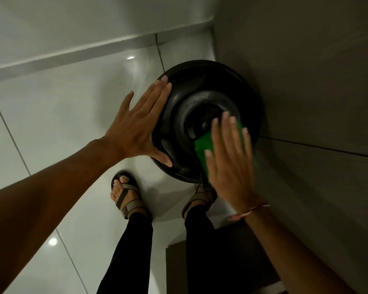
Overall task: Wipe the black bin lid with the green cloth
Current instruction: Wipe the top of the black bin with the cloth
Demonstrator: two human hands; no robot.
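Note:
The round black bin lid (202,90) fills the middle of the head view, seen from above, with a raised ring around a central knob. My left hand (136,126) lies flat against the lid's left rim, fingers spread, thumb at the near edge. My right hand (232,158) presses the green cloth (204,147) flat onto the lid's right near side. Most of the cloth is hidden under my palm and fingers; only its left edge and a strip by my fingertips show.
The bin stands in a corner against a grey tiled wall (306,71) on the right and a white skirting (72,52) behind. Glossy white floor tiles (62,107) spread to the left. My sandalled feet (125,194) stand just in front of the bin.

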